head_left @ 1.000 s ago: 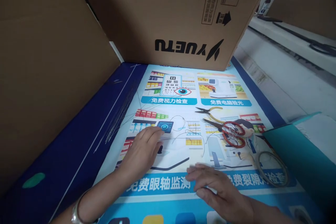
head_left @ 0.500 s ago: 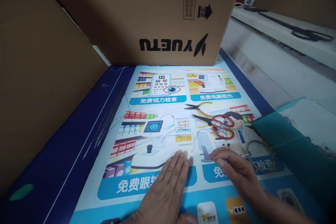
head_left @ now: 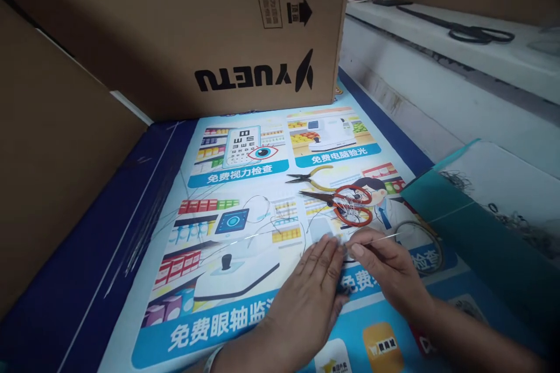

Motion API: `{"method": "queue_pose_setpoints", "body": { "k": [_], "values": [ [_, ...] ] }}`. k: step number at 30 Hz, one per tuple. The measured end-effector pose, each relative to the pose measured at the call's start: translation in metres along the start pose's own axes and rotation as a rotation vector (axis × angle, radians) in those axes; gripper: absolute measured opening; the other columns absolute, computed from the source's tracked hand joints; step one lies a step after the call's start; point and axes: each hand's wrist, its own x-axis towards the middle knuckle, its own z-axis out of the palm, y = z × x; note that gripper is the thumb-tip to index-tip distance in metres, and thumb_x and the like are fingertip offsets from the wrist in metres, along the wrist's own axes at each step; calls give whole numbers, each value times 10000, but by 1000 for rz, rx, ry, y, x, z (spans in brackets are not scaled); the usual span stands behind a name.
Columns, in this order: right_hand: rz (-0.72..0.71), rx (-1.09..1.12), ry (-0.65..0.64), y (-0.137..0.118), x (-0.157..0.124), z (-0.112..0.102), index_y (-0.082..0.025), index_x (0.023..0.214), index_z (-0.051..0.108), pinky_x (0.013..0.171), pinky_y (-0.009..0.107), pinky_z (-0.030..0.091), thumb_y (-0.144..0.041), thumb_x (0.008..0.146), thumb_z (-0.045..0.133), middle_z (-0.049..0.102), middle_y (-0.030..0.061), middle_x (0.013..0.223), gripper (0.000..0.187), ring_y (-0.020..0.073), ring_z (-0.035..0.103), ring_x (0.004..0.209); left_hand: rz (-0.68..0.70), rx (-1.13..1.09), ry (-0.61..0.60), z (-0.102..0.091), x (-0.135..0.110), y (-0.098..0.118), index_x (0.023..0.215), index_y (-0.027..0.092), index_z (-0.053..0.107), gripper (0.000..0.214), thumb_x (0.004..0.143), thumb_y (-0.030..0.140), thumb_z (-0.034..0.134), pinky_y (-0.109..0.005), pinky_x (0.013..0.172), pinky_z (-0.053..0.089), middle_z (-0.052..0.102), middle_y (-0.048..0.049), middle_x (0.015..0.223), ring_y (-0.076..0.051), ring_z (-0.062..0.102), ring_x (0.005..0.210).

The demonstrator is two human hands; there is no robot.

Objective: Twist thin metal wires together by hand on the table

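Note:
My left hand (head_left: 312, 288) lies flat on a printed poster mat (head_left: 227, 303), fingers stretched out together, their tips close to my right hand. My right hand (head_left: 385, 271) is pinched on a thin silver wire (head_left: 380, 237) that runs off to the right at the fingertips. More thin wire (head_left: 271, 227) lies in loose curls on the mat just left of both hands. Red-handled scissors (head_left: 350, 207) and yellow-handled pliers (head_left: 312, 175) lie just beyond the hands.
A large cardboard box (head_left: 196, 29) stands at the mat's far end and another cardboard wall (head_left: 48, 169) on the left. Straight wires (head_left: 144, 227) lie along the dark blue border. A wire coil (head_left: 422, 245) and a teal folder (head_left: 472, 233) sit right. Black scissors (head_left: 476, 32) rest on a white ledge.
My left hand moved from the mat's left side to the middle, beside my right hand. My right hand closed from flat into a pinch on the wire. The view swung right.

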Motion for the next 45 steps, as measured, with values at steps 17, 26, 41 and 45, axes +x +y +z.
{"method": "queue_pose_setpoints", "body": {
  "k": [17, 26, 41, 45],
  "values": [
    [-101, -234, -261, 3, -2, 20, -199, 851, 587, 684, 262, 457, -198, 895, 500, 615, 29, 783, 97, 151, 567, 743, -444, -1683, 664, -24, 4, -19, 914, 143, 643, 417, 944, 410, 323, -452, 968, 383, 627, -101, 950, -258, 559, 1023],
    [-136, -296, -312, 1, -8, 32, -210, 848, 564, 694, 292, 441, -183, 904, 468, 610, 32, 778, 114, 172, 544, 758, -464, -1815, 701, -26, 1, -19, 927, 145, 642, 483, 924, 493, 306, -449, 1002, 349, 626, -105, 976, -254, 544, 1056],
    [-200, -459, -396, -5, 5, 59, -192, 755, 533, 683, 309, 429, -205, 925, 412, 583, 36, 724, 209, 181, 509, 724, -506, -1898, 735, -30, 6, -22, 891, 133, 618, 438, 918, 479, 350, -414, 955, 376, 637, -108, 925, -234, 575, 982],
    [-224, -437, -404, -3, 2, 58, -195, 783, 526, 705, 320, 424, -175, 917, 431, 585, 39, 767, 166, 185, 501, 762, -495, -1882, 728, -28, 6, -23, 896, 131, 615, 449, 930, 468, 320, -421, 950, 374, 636, -109, 929, -239, 569, 988]
  ]
}}
